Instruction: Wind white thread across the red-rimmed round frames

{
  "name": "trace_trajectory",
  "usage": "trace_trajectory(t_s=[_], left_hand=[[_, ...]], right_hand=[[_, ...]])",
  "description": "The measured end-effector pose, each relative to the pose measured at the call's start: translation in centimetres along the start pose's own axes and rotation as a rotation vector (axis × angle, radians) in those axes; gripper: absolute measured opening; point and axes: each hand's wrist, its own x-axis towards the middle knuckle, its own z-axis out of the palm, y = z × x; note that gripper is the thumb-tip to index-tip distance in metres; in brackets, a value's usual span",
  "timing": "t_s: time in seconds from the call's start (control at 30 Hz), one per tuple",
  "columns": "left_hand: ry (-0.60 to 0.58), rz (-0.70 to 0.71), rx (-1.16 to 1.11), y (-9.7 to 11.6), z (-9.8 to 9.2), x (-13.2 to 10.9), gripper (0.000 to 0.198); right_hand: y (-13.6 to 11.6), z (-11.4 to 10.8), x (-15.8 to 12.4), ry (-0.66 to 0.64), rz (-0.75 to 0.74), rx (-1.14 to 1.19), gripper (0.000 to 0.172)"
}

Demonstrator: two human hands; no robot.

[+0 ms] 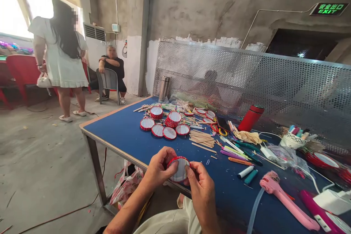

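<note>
Rough grey plastered walls point(205, 3) rise at the far side, with a green lit exit sign point(329, 8) high on the right. Daylight pours through a bright window point(13, 11) at far left onto the bare concrete floor point(41, 161). Red plastic chairs point(22, 73) stand far left. A perforated metal screen point(260, 76) backs the blue-topped counter point(117, 131).

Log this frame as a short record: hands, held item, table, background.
left hand: grips red-rimmed disc at its left edge
right hand: pinches the disc's right edge
table: blue table; similar discs, wooden sticks, pens, red flask, pink tool
background: perforated metal screen; standing person, seated person
</note>
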Motion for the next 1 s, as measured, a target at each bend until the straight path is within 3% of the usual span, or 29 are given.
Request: trace_trajectory(t_s=[0.6,0.87,1.0], left_hand=[[0.194,0.179,0.264,-0.49,0.49,-0.37,0.009],[0.170,0.146,0.220,-0.78,0.43,-0.48,0.017],[0.166,0.132,0.223,-0.65,0.44,-0.40,0.009]], right_hand=[[0.01,0.03,0.05,-0.033,0.014,0.009,0.036],[0.06,0.01,0.16,-0.019,-0.016,-0.026,0.034],[-0.09,0.02,0.16,-0.018,-0.021,-0.026,0.033]])
